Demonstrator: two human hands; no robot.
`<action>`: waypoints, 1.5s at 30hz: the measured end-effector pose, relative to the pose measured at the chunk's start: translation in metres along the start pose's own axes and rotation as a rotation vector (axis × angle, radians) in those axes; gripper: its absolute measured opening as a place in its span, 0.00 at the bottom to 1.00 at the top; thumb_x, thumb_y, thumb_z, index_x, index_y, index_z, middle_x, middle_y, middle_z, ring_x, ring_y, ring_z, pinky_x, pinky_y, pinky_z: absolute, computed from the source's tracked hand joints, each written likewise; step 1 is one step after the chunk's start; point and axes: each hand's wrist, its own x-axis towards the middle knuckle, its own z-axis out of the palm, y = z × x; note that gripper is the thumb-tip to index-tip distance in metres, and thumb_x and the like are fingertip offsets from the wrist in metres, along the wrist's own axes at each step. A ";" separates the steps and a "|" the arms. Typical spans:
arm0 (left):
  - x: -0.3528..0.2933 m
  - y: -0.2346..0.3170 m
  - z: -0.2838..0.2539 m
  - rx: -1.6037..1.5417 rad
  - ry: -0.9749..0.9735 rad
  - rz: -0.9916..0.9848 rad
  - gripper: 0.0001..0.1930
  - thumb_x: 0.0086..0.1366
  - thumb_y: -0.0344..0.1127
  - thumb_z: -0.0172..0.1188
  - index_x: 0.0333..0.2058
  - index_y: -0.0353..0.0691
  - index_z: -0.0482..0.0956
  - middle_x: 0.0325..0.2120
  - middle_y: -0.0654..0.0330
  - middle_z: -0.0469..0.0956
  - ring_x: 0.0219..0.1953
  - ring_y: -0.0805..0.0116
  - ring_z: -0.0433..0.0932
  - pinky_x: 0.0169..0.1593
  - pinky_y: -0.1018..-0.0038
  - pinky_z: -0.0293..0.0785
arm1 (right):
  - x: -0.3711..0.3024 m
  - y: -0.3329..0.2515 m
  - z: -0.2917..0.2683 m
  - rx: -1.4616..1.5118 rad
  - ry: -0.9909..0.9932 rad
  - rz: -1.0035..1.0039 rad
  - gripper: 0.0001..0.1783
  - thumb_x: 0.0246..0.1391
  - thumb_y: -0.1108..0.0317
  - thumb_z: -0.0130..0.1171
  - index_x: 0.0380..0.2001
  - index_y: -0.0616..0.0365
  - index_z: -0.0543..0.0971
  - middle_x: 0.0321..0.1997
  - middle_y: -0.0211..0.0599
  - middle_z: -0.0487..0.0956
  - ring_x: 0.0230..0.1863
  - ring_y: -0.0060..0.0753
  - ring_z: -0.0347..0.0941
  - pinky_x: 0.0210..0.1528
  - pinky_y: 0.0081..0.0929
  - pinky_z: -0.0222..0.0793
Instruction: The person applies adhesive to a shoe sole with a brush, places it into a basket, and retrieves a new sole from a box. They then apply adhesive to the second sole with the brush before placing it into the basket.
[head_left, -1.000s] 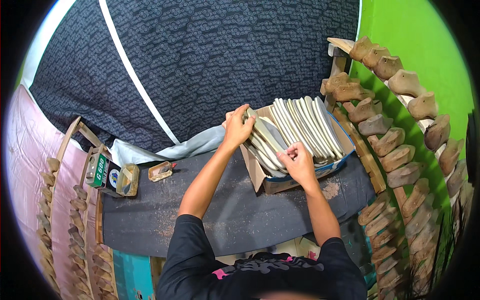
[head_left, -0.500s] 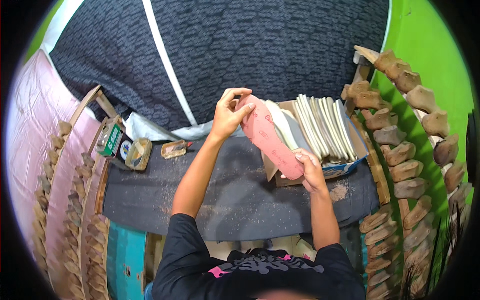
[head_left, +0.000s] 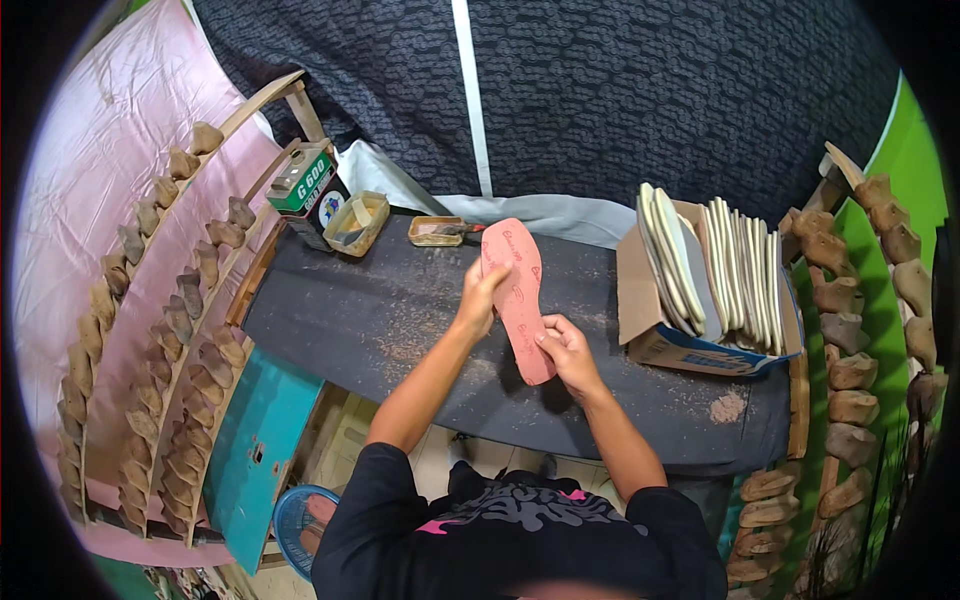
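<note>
Clearly, everything here is best placed from the cardboard box [head_left: 655, 349], which stands on the dark cloth-covered table [head_left: 600, 430]. The pink sole piece [head_left: 520, 300] is to the left of that box, well apart from it, held up over the cloth with its marked face toward the camera. Its long axis runs lengthwise away from the person, tilted a little: the broader end points away and slightly farther from the box, while the narrower end comes back toward the person and slightly closer to the box.

Both hands are clamped on this piece. The left hand [head_left: 480, 298] pinches the edge farther from the box, around the upper half, its thumb laid over the face. The right hand [head_left: 566, 358] pinches the opposite edge lower down, near the narrow end, thumb on top too; the fingers behind are partly hidden. Of the two, the right hand is nearer the box, lying between it and the piece, yet not touching it.

Inside the box, pale sole pieces [head_left: 745, 270] stand on edge, packed side by side. Well to the left of the box sit a small tray [head_left: 432, 240] and a shallow tub [head_left: 357, 225].
</note>
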 end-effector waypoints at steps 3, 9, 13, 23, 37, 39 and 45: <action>-0.021 -0.004 -0.032 -0.048 -0.132 -0.074 0.21 0.63 0.34 0.53 0.53 0.37 0.62 0.40 0.55 0.76 0.43 0.63 0.76 0.46 0.67 0.75 | 0.017 0.029 0.020 0.046 0.022 0.074 0.10 0.59 0.74 0.49 0.43 0.64 0.70 0.38 0.36 0.78 0.38 0.22 0.74 0.43 0.21 0.69; -0.036 0.016 -0.094 -0.385 -0.195 -0.168 0.30 0.68 0.54 0.38 0.60 0.38 0.53 0.55 0.47 0.63 0.55 0.44 0.67 0.52 0.50 0.71 | 0.056 0.071 0.074 0.093 -0.002 0.176 0.08 0.58 0.75 0.47 0.40 0.62 0.71 0.38 0.36 0.77 0.38 0.24 0.75 0.43 0.24 0.71; -0.024 0.022 -0.156 -0.458 -0.181 -0.232 0.37 0.67 0.64 0.27 0.62 0.39 0.52 0.56 0.46 0.63 0.56 0.43 0.67 0.53 0.48 0.70 | 0.087 0.108 0.105 0.086 -0.018 0.245 0.07 0.58 0.73 0.48 0.38 0.60 0.73 0.38 0.35 0.76 0.38 0.23 0.74 0.43 0.25 0.71; -0.004 0.056 -0.249 -0.666 -0.049 -0.272 0.33 0.68 0.58 0.34 0.62 0.39 0.54 0.56 0.48 0.64 0.55 0.42 0.68 0.57 0.51 0.66 | 0.196 0.128 0.089 0.083 0.443 0.161 0.14 0.60 0.63 0.47 0.44 0.60 0.70 0.38 0.42 0.77 0.32 0.32 0.76 0.30 0.26 0.74; -0.006 0.078 -0.283 -0.696 -0.080 -0.314 0.32 0.68 0.57 0.37 0.60 0.39 0.58 0.54 0.50 0.68 0.55 0.44 0.68 0.55 0.52 0.68 | 0.304 0.134 0.073 -0.064 0.757 -0.051 0.10 0.55 0.62 0.58 0.38 0.55 0.73 0.30 0.29 0.73 0.22 0.23 0.71 0.20 0.19 0.68; -0.009 0.081 -0.283 -0.670 -0.076 -0.318 0.32 0.68 0.58 0.35 0.61 0.39 0.58 0.55 0.51 0.67 0.54 0.45 0.69 0.54 0.52 0.69 | 0.306 0.131 0.085 -0.087 0.708 -0.166 0.08 0.58 0.67 0.53 0.38 0.59 0.73 0.32 0.34 0.74 0.23 0.26 0.74 0.23 0.20 0.72; -0.004 0.081 -0.277 -0.701 -0.228 -0.255 0.34 0.68 0.60 0.30 0.62 0.41 0.57 0.57 0.53 0.66 0.46 0.56 0.74 0.48 0.59 0.73 | 0.285 0.094 0.108 0.055 0.479 -0.479 0.08 0.61 0.68 0.49 0.39 0.60 0.71 0.38 0.38 0.74 0.29 0.31 0.76 0.32 0.28 0.75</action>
